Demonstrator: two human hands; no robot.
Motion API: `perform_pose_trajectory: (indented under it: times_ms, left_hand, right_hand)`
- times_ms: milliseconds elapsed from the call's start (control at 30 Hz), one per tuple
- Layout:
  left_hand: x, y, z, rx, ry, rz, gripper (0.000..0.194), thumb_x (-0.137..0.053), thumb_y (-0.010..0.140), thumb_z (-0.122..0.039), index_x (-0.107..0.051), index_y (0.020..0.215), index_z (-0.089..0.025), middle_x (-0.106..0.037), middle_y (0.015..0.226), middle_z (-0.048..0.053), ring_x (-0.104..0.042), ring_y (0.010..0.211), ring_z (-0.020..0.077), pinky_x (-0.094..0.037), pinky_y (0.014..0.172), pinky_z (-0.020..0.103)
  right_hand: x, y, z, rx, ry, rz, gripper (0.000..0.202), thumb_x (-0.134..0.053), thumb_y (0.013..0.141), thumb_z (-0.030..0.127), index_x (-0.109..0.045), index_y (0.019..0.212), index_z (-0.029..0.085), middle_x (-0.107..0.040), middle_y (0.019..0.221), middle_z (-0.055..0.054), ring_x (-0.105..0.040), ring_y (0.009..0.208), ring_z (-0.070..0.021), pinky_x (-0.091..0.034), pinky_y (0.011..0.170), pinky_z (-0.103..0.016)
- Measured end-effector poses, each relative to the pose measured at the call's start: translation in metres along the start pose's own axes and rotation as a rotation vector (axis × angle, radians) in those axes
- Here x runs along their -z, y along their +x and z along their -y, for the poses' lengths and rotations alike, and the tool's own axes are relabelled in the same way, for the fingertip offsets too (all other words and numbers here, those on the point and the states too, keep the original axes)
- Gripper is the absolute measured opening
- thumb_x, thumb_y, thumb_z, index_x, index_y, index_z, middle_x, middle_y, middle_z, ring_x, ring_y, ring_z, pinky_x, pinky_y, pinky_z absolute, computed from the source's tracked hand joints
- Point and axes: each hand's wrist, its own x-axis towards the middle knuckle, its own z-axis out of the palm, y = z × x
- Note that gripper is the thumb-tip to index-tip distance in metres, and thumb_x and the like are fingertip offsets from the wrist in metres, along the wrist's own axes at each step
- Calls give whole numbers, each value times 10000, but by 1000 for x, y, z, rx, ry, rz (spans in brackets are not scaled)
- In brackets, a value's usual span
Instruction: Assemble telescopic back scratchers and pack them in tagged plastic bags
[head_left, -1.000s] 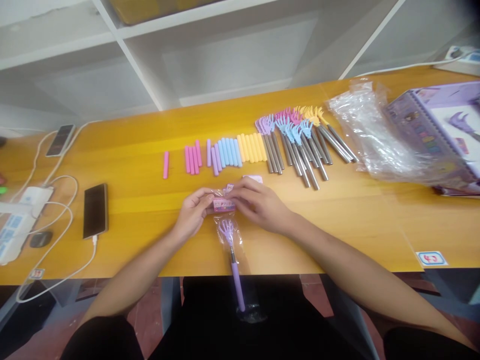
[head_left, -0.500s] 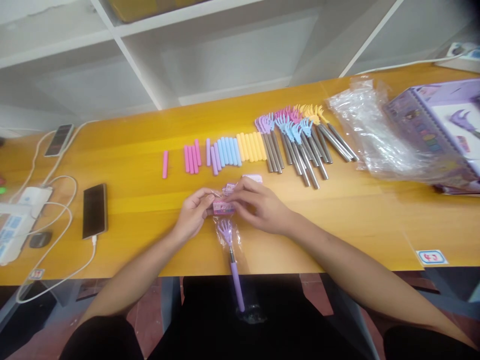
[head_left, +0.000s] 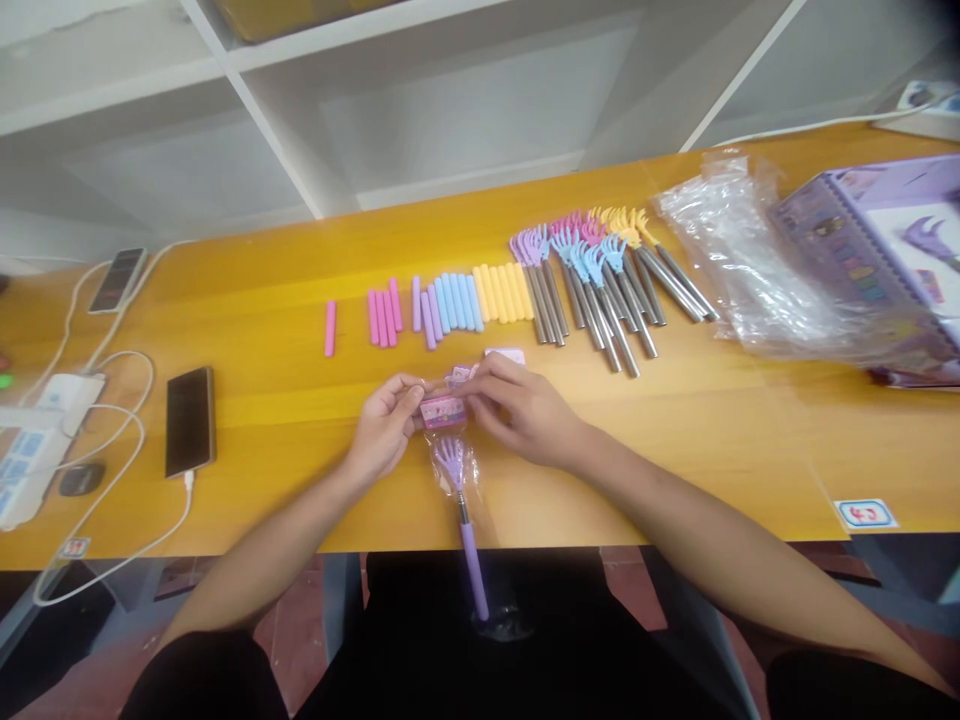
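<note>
Pink card (head_left: pixel 442 411) held above bagged purple scratcher (head_left: pixel 472 570)

Head view: we are looking down at the wooden desk (head_left: pixel 697 430). The left hand (head_left: pixel 381 425) is pinching the left end of the pink card between thumb and fingers. The right hand (head_left: pixel 532 415) is bunching its fingers at the card's upper right; we are not managing to tell whether it is gripping the card or just bag film. The purple scratcher is lying in a clear bag (head_left: pixel 472 478) just below the card, claw head toward the card, handle running out past the desk's near edge. Small printed cards (head_left: pixel 459 376) are peeking out behind, partly covered by the right hand.

Farther back, we are seeing a single pink tube (head_left: pixel 330 328), then pink tubes (head_left: pixel 385 317), purple tubes (head_left: pixel 429 318), blue tubes (head_left: pixel 456 303) and yellow tubes (head_left: pixel 502 293). Right of these, metal-rod scratchers (head_left: pixel 600 300) are lying bunched, heads purple, blue, pink and yellow, pointing away from us. Farther right, clear plastic bags (head_left: pixel 742 260) are lying beside a purple box (head_left: pixel 840 245). On the left, a black phone (head_left: pixel 189 422) is lying with a white cable (head_left: pixel 189 482) plugged in, near a white power strip (head_left: pixel 71 398). White shelving (head_left: pixel 465 130) is standing behind.
</note>
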Motion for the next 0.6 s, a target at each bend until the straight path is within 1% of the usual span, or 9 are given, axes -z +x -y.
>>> perform_pose_trajectory:
  times_ms: [133, 267, 367, 467, 533, 600]
  left_hand:
    - [-1, -1, 1, 11, -6, 15, 372, -909, 836, -460, -683, 923, -178, -781, 934, 49, -786, 921, 219, -649, 806, 341]
    - [-2, -2, 1, -4, -38, 2, 334, -907, 848, -425, -687, 912, -181, -795, 966, 51, -783, 929, 209, -639, 815, 322]
    - [-1, -3, 0, -14, -44, 0, 321, -903, 856, -414, -685, 904, -183, -785, 964, 39, -768, 900, 186, -628, 804, 300]
    - [0, -3, 0, -8, -37, 12, 321, -910, 849, -408, -695, 910, -178, -764, 933, 23, -742, 842, 155, -619, 776, 274]
    - [0, -2, 0, -1, -32, 21, 328, -911, 847, -414, -696, 909, -175, -760, 926, 25, -736, 830, 152, -621, 778, 279]
    - [0, -3, 0, 3, -30, 19, 334, -912, 844, -417, -691, 901, -174, -764, 934, 31, -738, 834, 156, -621, 782, 283]
  right_hand:
    - [0, 0, -1, -1, 22, 25, 237, -539, 1044, 157, -701, 1208, 208, -626, 1028, -72, -637, 886, -190, -556, 751, -361]
    - [1, -1, -1, -7, 25, 55, 231, -529, 1047, 156, -697, 1197, 207, -630, 1029, -71, -631, 878, -183, -552, 742, -355]
    - [1, -1, 0, -18, 31, 60, 234, -531, 1045, 154, -694, 1199, 222, -639, 1039, -70, -636, 886, -185, -561, 750, -357]
    - [0, -1, 1, -8, 33, 77, 306, -532, 1044, 145, -678, 1295, 245, -643, 1064, -72, -640, 914, -193, -572, 760, -362]
    - [-1, -2, 1, 17, 34, 96, 365, -531, 1041, 132, -657, 1361, 254, -649, 1087, -75, -638, 922, -195, -573, 757, -361]
    - [-1, -2, 1, 23, 35, 115, 387, -530, 1041, 129, -643, 1388, 257, -656, 1117, -78, -638, 923, -194, -575, 758, -361]
